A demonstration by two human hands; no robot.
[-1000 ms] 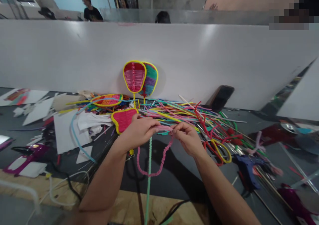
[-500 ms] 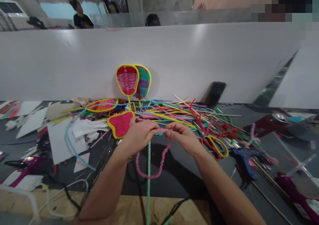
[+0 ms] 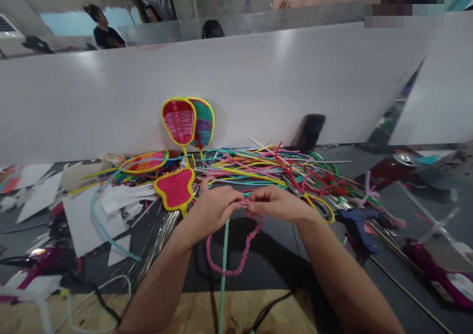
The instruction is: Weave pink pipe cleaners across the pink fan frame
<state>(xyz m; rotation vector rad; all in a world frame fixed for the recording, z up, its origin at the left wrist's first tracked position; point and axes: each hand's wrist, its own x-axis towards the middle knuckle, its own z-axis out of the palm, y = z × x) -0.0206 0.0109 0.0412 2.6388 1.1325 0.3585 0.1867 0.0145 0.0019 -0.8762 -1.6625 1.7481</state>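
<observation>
Between my two hands is a pink twisted pipe cleaner (image 3: 232, 273), whose slack hangs in a U-shaped loop below them. My left hand (image 3: 217, 207) is closed, pinching one part of it between thumb and fingers. Close beside, fingertips almost meeting, my right hand (image 3: 279, 205) pinches the pink strand too. A mint-green pipe cleaner (image 3: 223, 255) hangs straight down from under my left fingers and crosses the loop; its upper end is hidden. Left of my left hand lies a red fan shape with a yellow rim (image 3: 175, 189).
Two yellow-rimmed fans (image 3: 179, 122) lean on the white partition (image 3: 258, 78). Loose pipe cleaners (image 3: 244, 164) are heaped behind my hands. Yellow-handled scissors (image 3: 327, 208), a blue glue gun (image 3: 357, 228) and a can (image 3: 393, 171) are right; paper pieces (image 3: 92, 220) lie left. A phone (image 3: 312, 132) stands upright.
My hands have drawn closer together, shortening the pink stretch between their fingertips. The loop still hangs below, a little further right in view. The camera has turned slightly.
</observation>
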